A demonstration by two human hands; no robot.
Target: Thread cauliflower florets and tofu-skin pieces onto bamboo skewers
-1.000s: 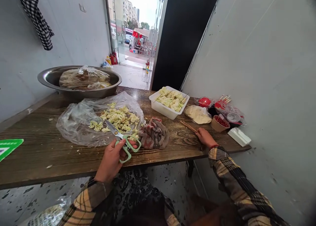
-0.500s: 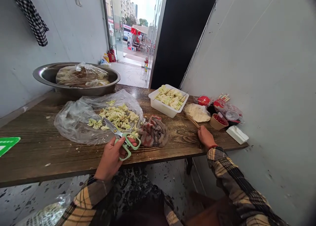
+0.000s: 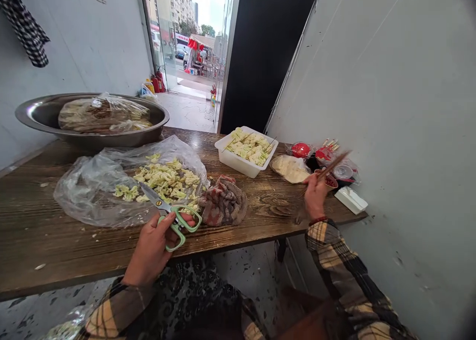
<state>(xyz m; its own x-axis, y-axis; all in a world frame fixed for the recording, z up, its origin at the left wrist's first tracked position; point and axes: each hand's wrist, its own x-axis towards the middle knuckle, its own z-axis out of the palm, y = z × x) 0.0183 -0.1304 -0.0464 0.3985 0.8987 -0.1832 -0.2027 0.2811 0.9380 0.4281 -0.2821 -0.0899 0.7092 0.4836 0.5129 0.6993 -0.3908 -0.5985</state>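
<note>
In my left hand [image 3: 150,248] is a pair of green-handled scissors [image 3: 174,220], held with the blades pointing up and left over the plastic bag. Cut cauliflower pieces [image 3: 161,179] lie on that clear plastic bag [image 3: 89,201]. My right hand [image 3: 315,197] grips a bundle of thin wooden skewers [image 3: 336,162], tilted up to the right and blurred by motion. It is above the table's right end, in front of a paper cup of red bits [image 3: 330,181]. A crumpled cloth [image 3: 225,201] sits right of the scissors. Behind it stands a white tub [image 3: 238,164] filled with cauliflower, several skewers among the pieces.
A wide steel basin [image 3: 92,137] with bagged skewered food stands at the back left. Along the right wall are a bagged pale flat item [image 3: 290,169], red-topped wrapped items [image 3: 301,149] and a white box [image 3: 351,200]. An open glass door lies beyond the table.
My right hand has lifted the skewers off the table beside the pale bag and swung them up to the right. My left hand still holds the scissors. The view has shifted slightly right.
</note>
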